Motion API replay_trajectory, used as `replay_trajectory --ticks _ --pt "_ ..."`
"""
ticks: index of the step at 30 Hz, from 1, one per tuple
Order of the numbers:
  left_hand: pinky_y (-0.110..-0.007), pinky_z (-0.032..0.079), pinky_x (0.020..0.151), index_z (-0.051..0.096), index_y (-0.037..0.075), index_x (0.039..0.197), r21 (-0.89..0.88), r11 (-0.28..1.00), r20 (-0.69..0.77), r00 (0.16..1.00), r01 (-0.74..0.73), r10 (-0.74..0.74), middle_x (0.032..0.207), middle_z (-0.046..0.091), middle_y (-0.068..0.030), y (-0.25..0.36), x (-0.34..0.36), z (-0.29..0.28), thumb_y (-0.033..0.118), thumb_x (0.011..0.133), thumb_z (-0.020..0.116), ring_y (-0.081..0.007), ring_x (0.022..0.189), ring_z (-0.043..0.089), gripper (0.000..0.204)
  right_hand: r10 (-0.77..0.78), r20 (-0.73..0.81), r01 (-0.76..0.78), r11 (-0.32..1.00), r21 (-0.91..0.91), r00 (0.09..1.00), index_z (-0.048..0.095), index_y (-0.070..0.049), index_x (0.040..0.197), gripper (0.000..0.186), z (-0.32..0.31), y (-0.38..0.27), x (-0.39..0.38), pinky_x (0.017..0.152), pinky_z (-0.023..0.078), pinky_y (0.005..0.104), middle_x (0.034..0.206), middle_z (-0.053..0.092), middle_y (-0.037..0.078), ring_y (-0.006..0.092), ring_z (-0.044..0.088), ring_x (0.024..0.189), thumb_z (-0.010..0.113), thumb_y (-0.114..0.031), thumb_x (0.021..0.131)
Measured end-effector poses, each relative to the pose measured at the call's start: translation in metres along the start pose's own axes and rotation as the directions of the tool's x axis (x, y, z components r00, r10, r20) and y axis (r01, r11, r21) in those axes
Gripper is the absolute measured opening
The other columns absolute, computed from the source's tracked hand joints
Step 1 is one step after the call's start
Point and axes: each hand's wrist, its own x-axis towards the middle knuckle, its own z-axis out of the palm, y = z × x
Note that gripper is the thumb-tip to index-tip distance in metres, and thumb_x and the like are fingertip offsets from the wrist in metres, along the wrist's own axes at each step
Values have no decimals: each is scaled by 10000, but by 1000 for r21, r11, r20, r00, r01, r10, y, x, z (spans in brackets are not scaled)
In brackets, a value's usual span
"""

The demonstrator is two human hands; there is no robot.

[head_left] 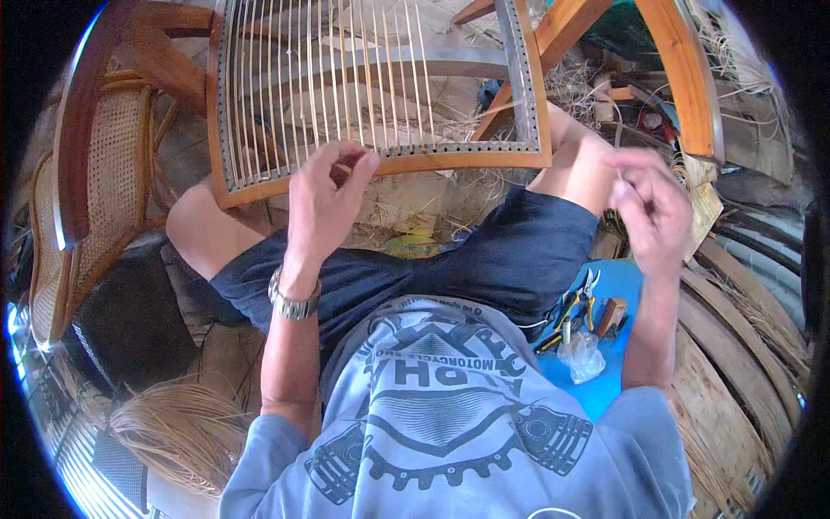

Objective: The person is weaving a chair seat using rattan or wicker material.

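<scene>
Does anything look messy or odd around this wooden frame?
Two things stand out. Loose fibres lie in an untidy tangle at the upper right. The wooden frame also looks uneven: its lengthwise strands stop short of the right side. Nothing looks clearly broken.

Bluish-white glare at left rim, black corners, motion blur on right hand (653,208)

Apparently a furniture-caning workshop. Identifiable by a brown wooden frame (467,163) strung with pale, thin cane strands (367,86), a honey-coloured woven-cane panel (112,147), a tan bundle of loose long fibres (177,424), yellow-and-black metal pliers (590,290) on a bright blue surface (618,346), and pale curled strips (579,95) scattered at upper right.
</scene>
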Motion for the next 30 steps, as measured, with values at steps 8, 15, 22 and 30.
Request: replay_trajectory --ticks 8,15,22,30 --pt "-258 505 668 685 -7 1029 -76 987 188 974 145 -129 853 690 -63 -8 -45 8 161 921 715 -101 735 612 202 -380 62 260 733 628 923 640 8 944 53 53 -40 99 790 488 276 1101 638 158 143 600 911 606 32 910" --pt "-326 497 611 680 -8 1027 27 987 364 918 161 -159 854 699 -127 -39 -44 30 194 920 698 -180 666 623 229 152 541 -252 961 115 827 682 -47 1069 163 115 77 131 726 536 295 909 691 40 120 656 829 668 -40 907" --pt "-343 488 594 667 -9 1061 85 963 440 858 255 -266 843 693 -165 -43 -35 34 216 918 695 -215 620 613 267 80 922 -1 996 -87 378 688 17 996 140 170 101 163 792 507 364 920 709 136 237 666 845 644 -44 878" --pt "-326 484 619 658 14 1088 59 955 422 860 290 -287 865 688 -137 -50 -33 36 218 923 696 -188 672 610 264 -5 972 -416 904 -96 -236 664 0 1222 345 217 132 177 862 553 331 1077 726 97 178 673 968 661 -25 878"
